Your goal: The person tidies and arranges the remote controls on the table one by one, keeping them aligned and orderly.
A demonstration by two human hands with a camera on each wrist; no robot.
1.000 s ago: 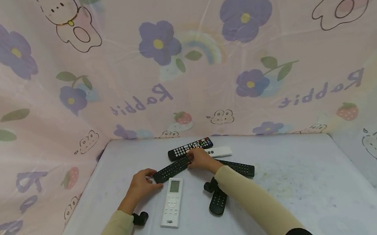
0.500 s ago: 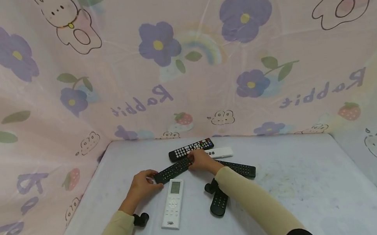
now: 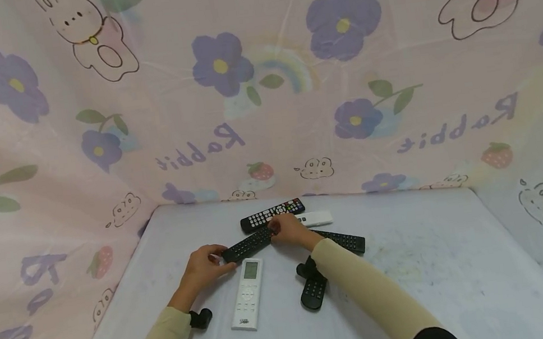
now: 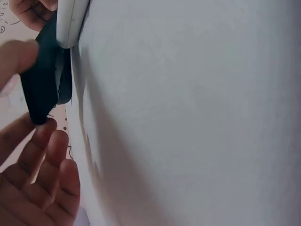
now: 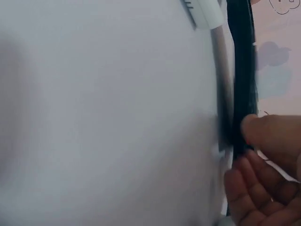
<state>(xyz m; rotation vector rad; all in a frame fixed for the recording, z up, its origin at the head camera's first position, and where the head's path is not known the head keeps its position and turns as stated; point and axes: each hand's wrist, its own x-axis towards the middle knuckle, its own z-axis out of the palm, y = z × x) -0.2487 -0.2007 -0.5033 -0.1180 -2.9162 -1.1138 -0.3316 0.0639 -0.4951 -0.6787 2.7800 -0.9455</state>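
Both hands grasp one slim black remote (image 3: 248,244) by its ends near the middle of the white table (image 3: 440,262): the left hand (image 3: 204,268) pinches the end at 8 o'clock, the right hand (image 3: 289,229) grips the end at 2 o'clock. A white remote with a screen (image 3: 248,293) lies just at 6 o'clock of it. A black remote with coloured buttons (image 3: 273,214) lies close at 1 o'clock, and a small white remote (image 3: 317,218) sits beside the right hand at 3 o'clock.

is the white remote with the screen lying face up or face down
Face up: the white remote lies flat on the table, its screen and buttons visible from above.
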